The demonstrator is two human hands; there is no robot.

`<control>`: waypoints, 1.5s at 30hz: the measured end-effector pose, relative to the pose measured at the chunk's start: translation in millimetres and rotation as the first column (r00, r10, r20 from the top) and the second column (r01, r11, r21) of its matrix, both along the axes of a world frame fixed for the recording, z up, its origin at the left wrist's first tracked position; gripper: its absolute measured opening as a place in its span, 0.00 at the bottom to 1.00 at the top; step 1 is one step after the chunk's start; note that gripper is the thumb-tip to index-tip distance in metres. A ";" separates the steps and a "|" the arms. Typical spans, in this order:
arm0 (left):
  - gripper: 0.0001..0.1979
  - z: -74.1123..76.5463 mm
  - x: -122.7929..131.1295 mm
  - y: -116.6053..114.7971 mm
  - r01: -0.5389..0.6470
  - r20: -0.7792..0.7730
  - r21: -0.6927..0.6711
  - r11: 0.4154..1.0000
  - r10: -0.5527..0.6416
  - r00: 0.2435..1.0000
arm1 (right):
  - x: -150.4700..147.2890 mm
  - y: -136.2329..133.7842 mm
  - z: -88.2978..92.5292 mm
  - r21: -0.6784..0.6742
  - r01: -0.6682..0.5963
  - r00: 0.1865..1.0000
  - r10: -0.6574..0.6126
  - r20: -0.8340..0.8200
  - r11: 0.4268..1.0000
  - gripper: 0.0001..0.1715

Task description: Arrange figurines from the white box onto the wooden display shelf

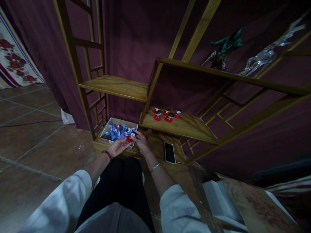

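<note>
Between both hands, over the front edge of a white box, is a small figurine (129,138) with a red base and a black-haired head. My left hand (119,146) grips its red base from the left. From the right, my right hand (141,141) has its fingers closed on the figurine's upper part. The open box (105,131) stands on the low shelf and holds many small figurines (119,131) in blue, purple and black. To the right, several red-based figurines (167,113) stand grouped on a raised wooden shelf.
A phone (169,152) lies on the lowest shelf (179,152), right of my hands. Higher up stand a green dark statuette (224,48) and a clear glass-like figure (269,55). Another shelf board (116,85) juts out above the box. A white box-like object (218,197) sits at lower right.
</note>
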State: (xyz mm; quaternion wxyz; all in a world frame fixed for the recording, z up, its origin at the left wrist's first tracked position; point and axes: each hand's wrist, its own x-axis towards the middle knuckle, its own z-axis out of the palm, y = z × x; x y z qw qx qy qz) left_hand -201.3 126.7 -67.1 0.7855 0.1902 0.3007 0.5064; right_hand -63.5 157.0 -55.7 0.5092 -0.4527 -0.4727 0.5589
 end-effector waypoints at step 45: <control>0.09 39.2 29.5 -37.0 -0.031 0.112 0.153 0.988 0.014 0.994 | 37.5 -35.9 47.1 0.070 -0.121 0.986 0.127 -0.103 0.990 0.25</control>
